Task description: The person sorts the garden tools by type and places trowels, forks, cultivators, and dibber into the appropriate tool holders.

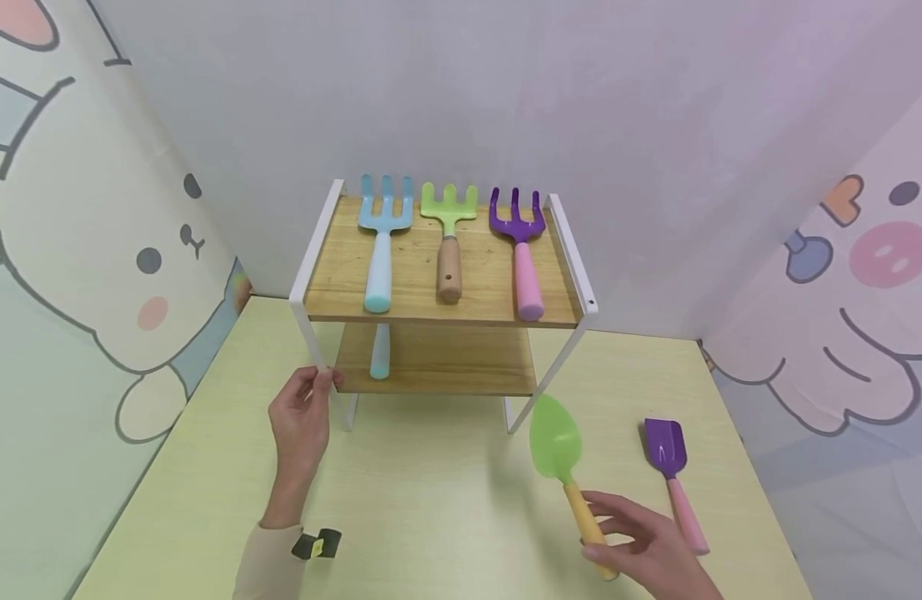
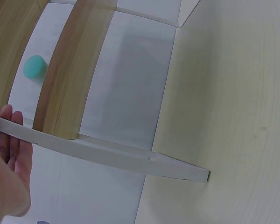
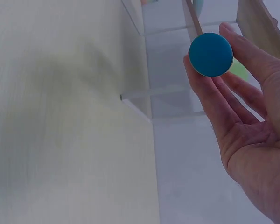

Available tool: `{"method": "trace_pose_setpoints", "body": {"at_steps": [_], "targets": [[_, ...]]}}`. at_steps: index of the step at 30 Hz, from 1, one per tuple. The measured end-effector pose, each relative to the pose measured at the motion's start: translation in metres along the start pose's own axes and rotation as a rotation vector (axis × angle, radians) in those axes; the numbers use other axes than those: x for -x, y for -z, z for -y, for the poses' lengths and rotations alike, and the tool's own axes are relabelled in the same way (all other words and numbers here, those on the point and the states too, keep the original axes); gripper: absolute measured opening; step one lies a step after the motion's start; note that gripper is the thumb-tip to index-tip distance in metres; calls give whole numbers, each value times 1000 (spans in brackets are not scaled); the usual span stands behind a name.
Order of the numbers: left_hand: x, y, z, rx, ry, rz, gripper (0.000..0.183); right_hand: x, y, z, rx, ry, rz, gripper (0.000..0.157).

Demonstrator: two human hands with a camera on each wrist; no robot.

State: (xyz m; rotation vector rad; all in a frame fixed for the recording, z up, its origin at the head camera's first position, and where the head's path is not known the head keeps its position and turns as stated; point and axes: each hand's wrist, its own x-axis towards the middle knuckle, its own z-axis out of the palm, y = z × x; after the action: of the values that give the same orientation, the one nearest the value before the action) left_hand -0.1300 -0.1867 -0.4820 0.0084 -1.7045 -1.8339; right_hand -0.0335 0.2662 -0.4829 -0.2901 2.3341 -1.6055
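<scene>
At the front right of the two-tier rack, my right hand holds a green trowel by its yellow handle, between thumb and fingers. Its blade points towards the rack's right front leg. In the right wrist view the handle's round blue end faces the camera. My left hand grips the rack's white left front post, near the lower shelf. On the top shelf lie a light blue hand fork, a green fork with a wooden handle, and a purple fork with a pink handle.
A light blue handle shows on the lower shelf, the rest of that tool hidden under the top board. To the right, a purple shovel with a pink handle lies on the table. Cartoon-printed curtains hang behind and beside the table.
</scene>
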Motion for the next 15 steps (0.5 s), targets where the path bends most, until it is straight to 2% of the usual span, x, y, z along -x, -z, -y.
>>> {"method": "trace_pose_setpoints", "body": {"at_steps": [6,9,15], "targets": [[1,1,0,-5,-4,3,17,-9,-6,7,-39,109,37,54],[0,2,0,4,-9,5,17,-15,-10,10,-72,127,62,53],[0,1,1,6,-4,2,18,-27,-16,17,-54,174,64,52]]}}
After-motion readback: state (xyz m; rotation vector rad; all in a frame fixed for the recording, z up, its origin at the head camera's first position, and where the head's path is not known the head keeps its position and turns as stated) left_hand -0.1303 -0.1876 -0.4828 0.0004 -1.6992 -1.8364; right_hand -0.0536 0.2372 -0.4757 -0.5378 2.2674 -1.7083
